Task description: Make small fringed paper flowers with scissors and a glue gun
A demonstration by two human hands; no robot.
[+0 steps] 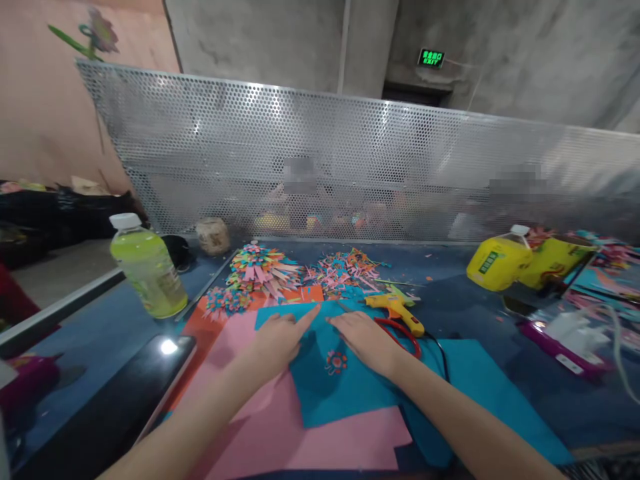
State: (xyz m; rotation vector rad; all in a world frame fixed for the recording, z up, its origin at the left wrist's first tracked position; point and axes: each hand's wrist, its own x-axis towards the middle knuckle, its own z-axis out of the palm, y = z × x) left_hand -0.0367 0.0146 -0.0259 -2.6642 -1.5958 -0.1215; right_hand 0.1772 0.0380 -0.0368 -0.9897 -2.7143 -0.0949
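My left hand (280, 340) rests at the upper left of a blue sheet (320, 403), its index finger stretched out over the sheet and the other fingers curled. Across from it, my right hand (363, 337) lies low over the same sheet, fingers extended leftward, with nothing visible in them. A small red and blue paper flower shape (337, 362) lies on the sheet between my forearms. Beneath is a pink sheet (345, 443). A yellow glue gun (397, 309) and red-handled scissors (405, 337) lie just beyond my right hand; the scissors' blades are partly hidden.
Piles of coloured paper pieces (265, 267) lie behind my hands. A green drink bottle (150, 267) and dark phone-like slab (115, 407) stand left. Yellow bottles (500, 260) and a purple power strip (565, 350) are right. A perforated metal panel (320, 133) closes the back.
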